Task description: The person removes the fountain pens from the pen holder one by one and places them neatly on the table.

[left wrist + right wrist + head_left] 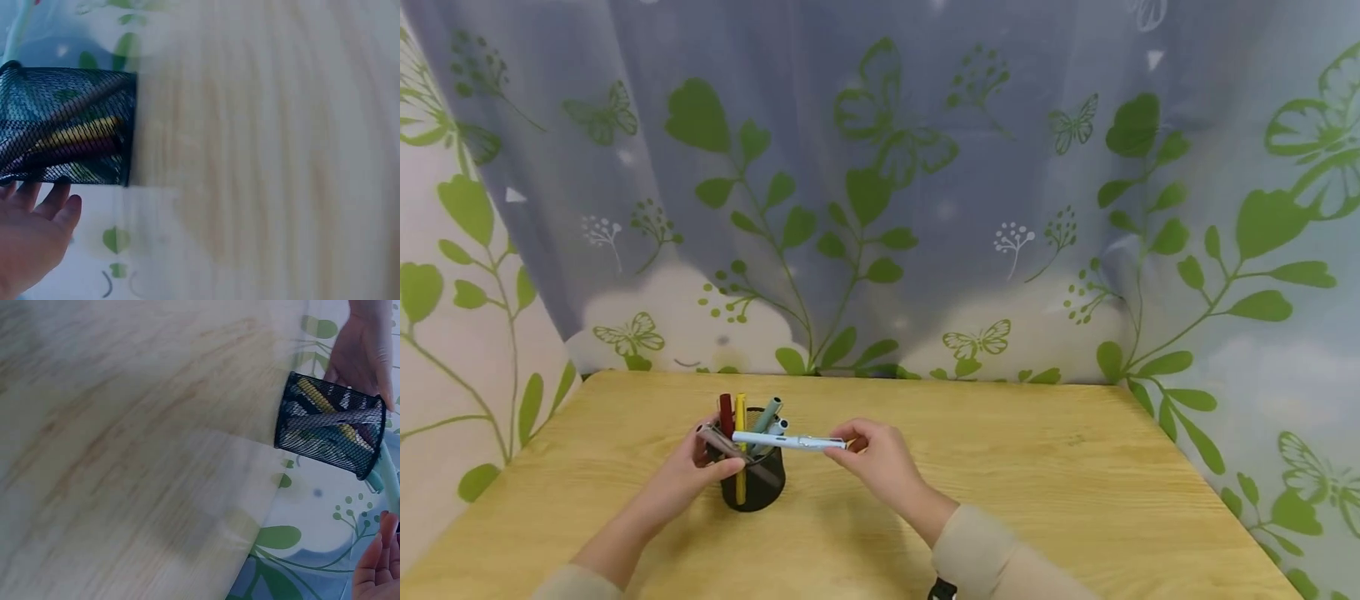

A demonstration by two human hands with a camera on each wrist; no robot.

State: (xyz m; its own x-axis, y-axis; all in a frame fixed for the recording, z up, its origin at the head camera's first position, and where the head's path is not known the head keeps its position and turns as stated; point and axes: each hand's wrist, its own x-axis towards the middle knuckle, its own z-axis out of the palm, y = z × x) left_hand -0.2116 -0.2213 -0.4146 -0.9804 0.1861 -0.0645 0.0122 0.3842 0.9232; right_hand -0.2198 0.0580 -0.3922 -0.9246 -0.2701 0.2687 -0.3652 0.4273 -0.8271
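A black mesh pen holder [763, 486] stands on the table with several pens in it: a dark red pen [726, 414], a yellow pen [741, 410], a grey-brown pen [718, 438] and a green one [770, 412]. My left hand [688, 471] grips the holder's upper left side, the thumb at its front rim; in the left wrist view its fingers lie against the mesh [69, 125]. Above the rim, my right hand [880, 462] pinches a light blue pen [790, 442] by its right end. The pen lies nearly level, its other end over the holder. The right wrist view shows these fingertips at its lower right edge.
The wooden table [1037, 467] extends to the right and in front of the holder. Behind it hangs a blue and white curtain [925, 250] with green leaves and butterflies, which continues on the left and right sides.
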